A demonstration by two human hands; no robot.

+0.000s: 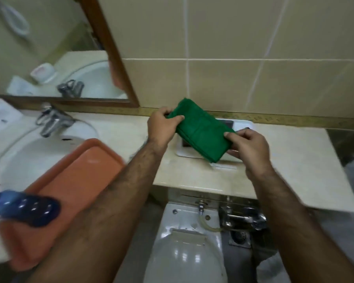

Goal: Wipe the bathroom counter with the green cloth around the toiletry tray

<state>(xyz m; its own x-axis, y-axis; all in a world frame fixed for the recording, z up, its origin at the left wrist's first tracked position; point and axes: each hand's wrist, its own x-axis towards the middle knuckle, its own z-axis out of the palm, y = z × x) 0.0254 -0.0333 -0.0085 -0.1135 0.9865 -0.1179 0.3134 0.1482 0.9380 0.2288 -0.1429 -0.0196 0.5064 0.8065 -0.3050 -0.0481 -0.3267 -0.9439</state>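
Observation:
A folded green cloth [200, 129] hangs in the air above the beige counter [284, 158], held by both hands. My left hand [161, 125] pinches its far left corner. My right hand [248, 146] grips its near right edge. Under the cloth lies a white toiletry tray [242, 124], mostly hidden, with dark items showing at its back edge. An orange tray [70, 180] rests tilted over the sink at the left, beneath my left forearm.
A white sink [14, 158] with a chrome tap [51, 119] fills the left. A blue bottle [29, 207] lies on the orange tray's near end. A wood-framed mirror [114, 58] hangs behind. A toilet [184, 242] and a metal valve [241, 217] sit below the counter's front edge.

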